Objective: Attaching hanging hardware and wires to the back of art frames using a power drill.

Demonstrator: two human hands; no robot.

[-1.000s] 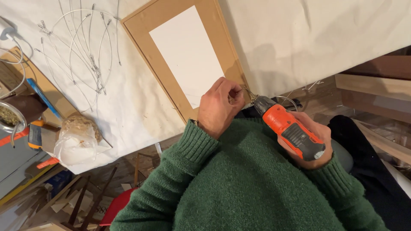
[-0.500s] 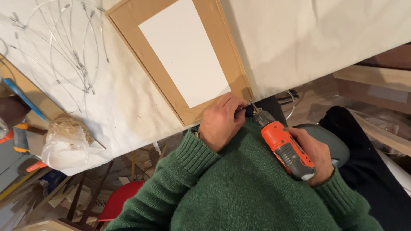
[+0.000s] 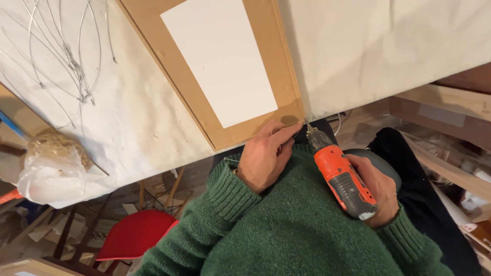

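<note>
Item: drill [image 3: 341,175], orange and grey, clenched in my right hand [image 3: 376,189]; long axis runs 5 to 11 o'clock, bit tip meeting the board [image 3: 266,125] corner. Left hand [image 3: 263,156] at 9 o'clock of the tip, nearer, fingertips pressing that corner, grasping nothing.

Green ribbed-cuff knit sleeves, seemingly wool

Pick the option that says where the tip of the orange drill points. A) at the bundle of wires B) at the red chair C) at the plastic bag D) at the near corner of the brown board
D: the right hand holds the orange drill with its bit at the near corner of the brown board, where the left hand rests its fingers.
</note>
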